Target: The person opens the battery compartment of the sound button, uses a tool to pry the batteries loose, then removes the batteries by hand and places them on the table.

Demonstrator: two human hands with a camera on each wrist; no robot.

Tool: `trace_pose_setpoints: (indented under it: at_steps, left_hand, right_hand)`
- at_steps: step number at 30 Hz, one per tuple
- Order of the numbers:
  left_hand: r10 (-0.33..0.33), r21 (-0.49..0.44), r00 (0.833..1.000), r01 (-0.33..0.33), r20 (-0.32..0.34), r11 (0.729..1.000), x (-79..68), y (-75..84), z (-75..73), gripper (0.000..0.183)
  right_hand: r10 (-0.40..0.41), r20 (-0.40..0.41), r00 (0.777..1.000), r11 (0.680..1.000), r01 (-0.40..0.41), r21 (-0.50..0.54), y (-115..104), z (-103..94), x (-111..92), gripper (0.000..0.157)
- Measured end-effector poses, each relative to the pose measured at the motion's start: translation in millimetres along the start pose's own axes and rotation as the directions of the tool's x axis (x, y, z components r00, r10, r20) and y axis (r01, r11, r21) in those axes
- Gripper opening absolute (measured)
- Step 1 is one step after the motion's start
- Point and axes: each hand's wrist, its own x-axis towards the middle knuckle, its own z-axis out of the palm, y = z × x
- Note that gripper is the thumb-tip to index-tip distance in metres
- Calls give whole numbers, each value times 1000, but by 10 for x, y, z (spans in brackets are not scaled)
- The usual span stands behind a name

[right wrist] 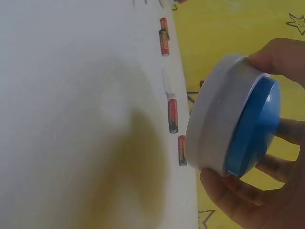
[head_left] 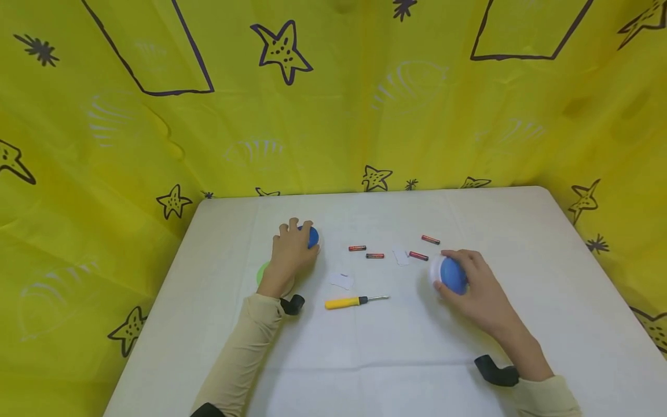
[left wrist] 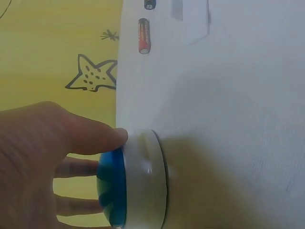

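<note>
My left hand (head_left: 294, 249) reaches over a round push button (head_left: 312, 237) with a blue dome on a white base, at the left of the table. In the left wrist view the thumb lies at the edge of this button (left wrist: 145, 181) and the other fingers go round its far side. On the right, my right hand (head_left: 476, 286) grips a second blue push button (head_left: 453, 275) by its rim. The right wrist view shows that button (right wrist: 221, 114) tilted on its side above the table, between thumb and fingers. A green round thing (head_left: 263, 272) is partly hidden under my left wrist.
A yellow-handled screwdriver (head_left: 344, 303) lies mid-table. Beyond it are several small red-and-black batteries (head_left: 375, 255) and two thin white pieces, one white piece (head_left: 341, 281) close to the screwdriver. A yellow patterned curtain (head_left: 333, 116) stands behind the white table (head_left: 365, 341).
</note>
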Motion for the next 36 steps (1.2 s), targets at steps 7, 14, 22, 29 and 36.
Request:
trace_pose_setpoints:
  at_steps: [7,14,22,29,36]
  left_hand:
    - [5,-28,1000,-5,18,1000,3,-35,11,64]
    - [23,-81,1000,-22,14,996,-21,-31,-8,65]
    - [1,-145,999,-6,-32,989,-30,-64,-7,64]
    - [-40,-289,997,19,-66,957,-72,-100,-90,68]
    - [-64,-582,995,6,-80,813,-142,-161,-214,64]
  right_hand:
    - [-8,28,1000,994,12,-112,53,88,-10,64]
    - [-7,78,997,977,23,-211,53,116,-23,64]
    - [-26,93,995,958,51,-281,101,158,-10,63]
    - [-39,100,994,946,69,-316,89,171,7,62]
    - [-59,105,993,935,91,-342,77,194,9,61]
